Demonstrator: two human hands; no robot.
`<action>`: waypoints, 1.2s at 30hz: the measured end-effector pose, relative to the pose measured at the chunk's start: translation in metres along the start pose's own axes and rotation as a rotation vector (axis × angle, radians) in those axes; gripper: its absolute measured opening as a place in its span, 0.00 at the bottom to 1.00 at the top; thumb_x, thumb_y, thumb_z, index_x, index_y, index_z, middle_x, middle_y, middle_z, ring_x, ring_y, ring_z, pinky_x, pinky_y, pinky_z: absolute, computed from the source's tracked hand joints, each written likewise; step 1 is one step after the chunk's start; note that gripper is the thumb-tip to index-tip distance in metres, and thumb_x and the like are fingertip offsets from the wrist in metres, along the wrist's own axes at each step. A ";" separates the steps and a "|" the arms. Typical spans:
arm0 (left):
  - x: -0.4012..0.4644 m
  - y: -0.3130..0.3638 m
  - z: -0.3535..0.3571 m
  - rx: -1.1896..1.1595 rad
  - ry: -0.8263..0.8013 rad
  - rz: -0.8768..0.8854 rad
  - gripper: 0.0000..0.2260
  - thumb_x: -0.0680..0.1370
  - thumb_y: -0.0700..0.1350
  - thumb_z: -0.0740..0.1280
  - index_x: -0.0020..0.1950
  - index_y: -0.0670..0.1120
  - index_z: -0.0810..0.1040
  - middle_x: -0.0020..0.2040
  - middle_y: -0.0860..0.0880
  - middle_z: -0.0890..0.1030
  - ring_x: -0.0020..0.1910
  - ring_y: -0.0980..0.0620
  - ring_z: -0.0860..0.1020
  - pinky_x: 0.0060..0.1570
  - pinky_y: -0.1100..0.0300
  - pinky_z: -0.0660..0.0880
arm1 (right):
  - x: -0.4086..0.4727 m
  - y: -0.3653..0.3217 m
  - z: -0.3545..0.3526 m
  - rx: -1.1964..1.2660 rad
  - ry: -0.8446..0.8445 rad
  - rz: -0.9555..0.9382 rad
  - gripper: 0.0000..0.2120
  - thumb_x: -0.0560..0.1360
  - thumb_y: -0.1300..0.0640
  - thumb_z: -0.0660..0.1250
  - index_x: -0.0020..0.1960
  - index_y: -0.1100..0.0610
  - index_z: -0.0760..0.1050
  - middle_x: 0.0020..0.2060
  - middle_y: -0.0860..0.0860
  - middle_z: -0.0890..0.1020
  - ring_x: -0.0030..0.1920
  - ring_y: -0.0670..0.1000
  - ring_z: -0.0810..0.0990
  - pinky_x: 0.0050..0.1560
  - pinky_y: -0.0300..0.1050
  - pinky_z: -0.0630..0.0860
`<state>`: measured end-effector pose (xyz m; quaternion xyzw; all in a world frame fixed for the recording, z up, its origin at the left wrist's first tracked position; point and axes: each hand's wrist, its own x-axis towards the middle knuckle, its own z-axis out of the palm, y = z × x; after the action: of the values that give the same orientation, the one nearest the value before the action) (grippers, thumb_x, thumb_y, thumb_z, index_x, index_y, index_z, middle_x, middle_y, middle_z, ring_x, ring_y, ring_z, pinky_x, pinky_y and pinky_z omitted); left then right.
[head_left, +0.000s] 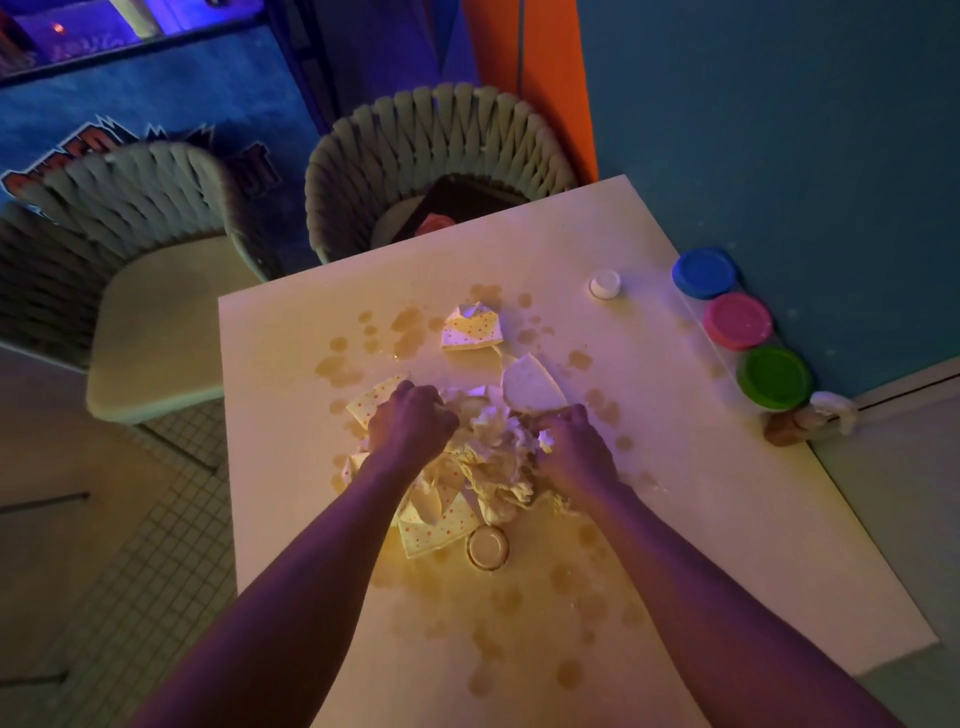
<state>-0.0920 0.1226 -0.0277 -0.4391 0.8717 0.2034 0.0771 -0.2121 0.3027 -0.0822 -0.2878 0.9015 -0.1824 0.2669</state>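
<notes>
Napkin pile (493, 467): crumpled dotted paper at mid-table, between both hands.
Left hand (410, 423): fingers curled, gripping the pile's left side.
Right hand (571, 441): fingers curled, gripping the pile's right side.
Table (727, 519): white, spotted with stains.
Round lid (487, 546): just beside the pile, on its near side.
Folded napkin (471, 328): beyond the pile, apart from it.

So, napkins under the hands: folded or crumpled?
Crumpled: napkin pile is a bunched wad, left hand and right hand gripping it. Dotted napkin beyond lies folded.

White cap (605, 284) stands near the blue tub (704, 273).
</notes>
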 end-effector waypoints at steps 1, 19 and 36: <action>0.000 -0.001 -0.002 -0.006 0.003 0.011 0.12 0.74 0.49 0.68 0.55 0.49 0.83 0.57 0.46 0.77 0.50 0.41 0.79 0.40 0.56 0.68 | 0.000 0.000 0.000 -0.019 0.010 0.005 0.15 0.74 0.54 0.69 0.61 0.50 0.77 0.60 0.54 0.70 0.55 0.60 0.78 0.52 0.50 0.77; -0.014 -0.011 0.013 0.324 -0.096 0.306 0.17 0.76 0.42 0.66 0.65 0.53 0.78 0.60 0.48 0.75 0.55 0.43 0.79 0.45 0.50 0.79 | -0.011 0.001 0.002 -0.136 -0.018 0.065 0.19 0.75 0.53 0.67 0.65 0.49 0.73 0.58 0.56 0.73 0.59 0.60 0.76 0.52 0.49 0.74; -0.006 -0.001 -0.007 0.049 -0.006 0.280 0.11 0.72 0.45 0.66 0.54 0.51 0.75 0.52 0.48 0.81 0.49 0.40 0.79 0.41 0.54 0.74 | -0.018 -0.006 -0.012 0.395 0.074 0.286 0.24 0.68 0.36 0.68 0.37 0.58 0.73 0.39 0.57 0.82 0.44 0.59 0.79 0.43 0.49 0.74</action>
<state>-0.0871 0.1234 -0.0196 -0.3104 0.9290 0.1920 0.0613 -0.2038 0.3109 -0.0632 -0.0928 0.8890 -0.3258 0.3080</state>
